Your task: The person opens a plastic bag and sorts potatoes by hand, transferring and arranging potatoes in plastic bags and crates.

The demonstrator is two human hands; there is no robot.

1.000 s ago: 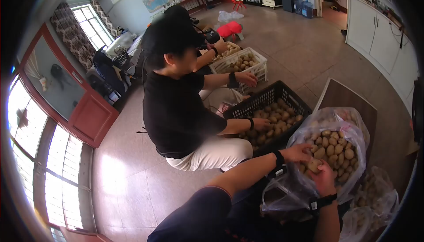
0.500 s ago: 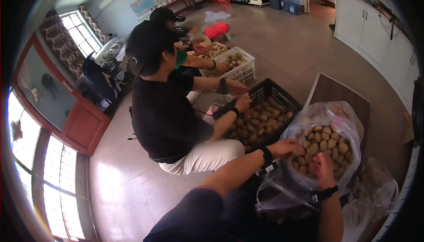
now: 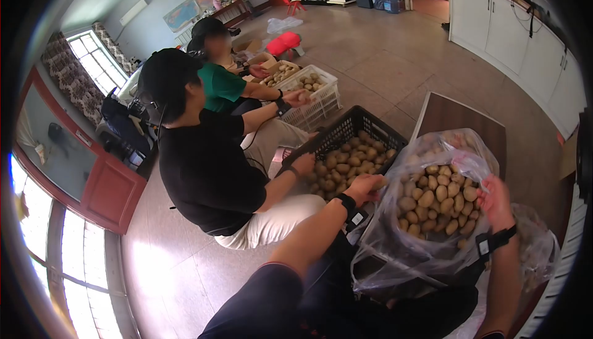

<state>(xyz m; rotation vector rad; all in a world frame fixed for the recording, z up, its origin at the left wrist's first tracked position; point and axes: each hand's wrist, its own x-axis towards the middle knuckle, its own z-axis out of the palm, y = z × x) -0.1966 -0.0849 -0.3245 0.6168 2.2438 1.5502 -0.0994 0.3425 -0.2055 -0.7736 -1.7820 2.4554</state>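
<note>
A clear plastic bag [image 3: 395, 249] stands open in front of me, full of round brown potatoes [image 3: 441, 198]. My left hand [image 3: 364, 189] is closed on a potato [image 3: 381, 182] between the bag's left edge and a black crate [image 3: 395, 143]. At the bag's right rim, my right hand [image 3: 494, 198] has its fingers bent against the plastic; whether it grips the film cannot be made out. More potatoes [image 3: 346, 163] fill the black crate, where the nearest co-worker's hand reaches in at the left side.
Two co-workers sit to the left, one in a black shirt [image 3: 207, 166], one in a green shirt [image 3: 220, 87]. White crates [image 3: 330, 95] of potatoes stand beyond the black crate. A brown board [image 3: 460, 116] lies behind the bag, and another plastic bag [image 3: 536, 240] is at the right.
My left hand has moved left, away from the potatoes in the bag, with a potato in it. My right hand has moved to the bag's right rim. The view has shifted right.
</note>
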